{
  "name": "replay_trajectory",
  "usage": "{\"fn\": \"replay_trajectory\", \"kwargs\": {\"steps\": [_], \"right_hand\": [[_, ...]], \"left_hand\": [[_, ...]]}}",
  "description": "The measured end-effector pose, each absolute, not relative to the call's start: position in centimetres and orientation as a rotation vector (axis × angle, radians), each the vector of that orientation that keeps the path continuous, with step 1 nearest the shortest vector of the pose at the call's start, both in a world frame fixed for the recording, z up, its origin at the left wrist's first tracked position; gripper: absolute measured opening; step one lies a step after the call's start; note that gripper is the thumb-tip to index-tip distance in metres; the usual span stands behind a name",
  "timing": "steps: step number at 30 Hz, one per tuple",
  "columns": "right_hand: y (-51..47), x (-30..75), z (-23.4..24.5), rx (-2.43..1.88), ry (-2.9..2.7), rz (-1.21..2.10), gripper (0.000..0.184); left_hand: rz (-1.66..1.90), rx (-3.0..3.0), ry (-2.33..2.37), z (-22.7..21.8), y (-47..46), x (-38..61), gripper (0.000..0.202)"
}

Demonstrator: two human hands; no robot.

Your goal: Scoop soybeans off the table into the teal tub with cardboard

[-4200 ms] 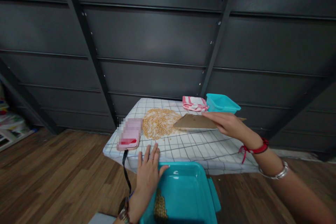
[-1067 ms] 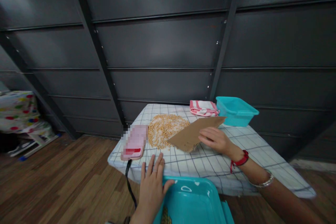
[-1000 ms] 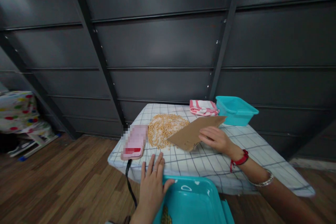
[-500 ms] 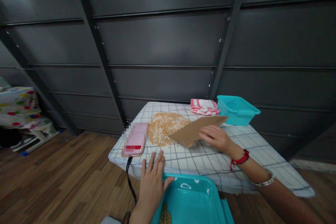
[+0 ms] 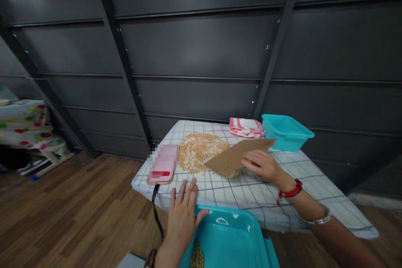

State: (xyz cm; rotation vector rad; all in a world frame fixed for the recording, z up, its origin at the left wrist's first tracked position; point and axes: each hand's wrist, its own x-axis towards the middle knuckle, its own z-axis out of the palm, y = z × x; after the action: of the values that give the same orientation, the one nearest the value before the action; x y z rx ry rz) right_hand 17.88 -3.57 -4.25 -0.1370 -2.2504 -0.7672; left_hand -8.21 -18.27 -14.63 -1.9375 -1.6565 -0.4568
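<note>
My right hand (image 5: 262, 165) grips a flat piece of brown cardboard (image 5: 237, 158) by its right side. The cardboard's left tip is at the lower right edge of a spread pile of yellow beans mixed with white grains (image 5: 199, 153). The pile lies on a table with a white checked cloth (image 5: 220, 188). With fingers stretched out, my left hand (image 5: 184, 211) rests at the table's front edge, thumb on the rim of a teal tray (image 5: 230, 238). Greenish beans (image 5: 197, 256) lie at the tray's left side, partly hidden by my left hand.
A pink phone (image 5: 163, 163) with a black strap (image 5: 155, 205) lies left of the pile. At the back right are a folded pink-and-white towel (image 5: 246, 127) and a teal bin (image 5: 287, 134). Dark metal panels (image 5: 194, 50) stand behind the table.
The view has shifted slightly. My right hand still holds the cardboard in nearly the same place beside the pile, and my left hand stays on the tray's rim.
</note>
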Motion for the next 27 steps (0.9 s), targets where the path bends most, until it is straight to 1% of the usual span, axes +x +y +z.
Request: {"fn": "replay_trajectory", "kwargs": {"steps": [8, 22, 27], "right_hand": [[-4.3, 17.8, -3.6, -0.114, -2.266, -0.761, 0.025], [-5.6, 18.1, -2.7, -0.111, -2.376, -0.77, 0.025], [-5.4, 18.2, -2.3, -0.149, -2.348, -0.786, 0.029]], "left_hand": [[-0.475, -1.963, -1.702, -14.3, -18.5, -8.4, 0.058], [-0.506, -1.97, -1.726, -14.4, -18.9, -8.7, 0.061], [-0.478, -1.966, -1.738, -14.3, -19.0, -8.7, 0.062]]}}
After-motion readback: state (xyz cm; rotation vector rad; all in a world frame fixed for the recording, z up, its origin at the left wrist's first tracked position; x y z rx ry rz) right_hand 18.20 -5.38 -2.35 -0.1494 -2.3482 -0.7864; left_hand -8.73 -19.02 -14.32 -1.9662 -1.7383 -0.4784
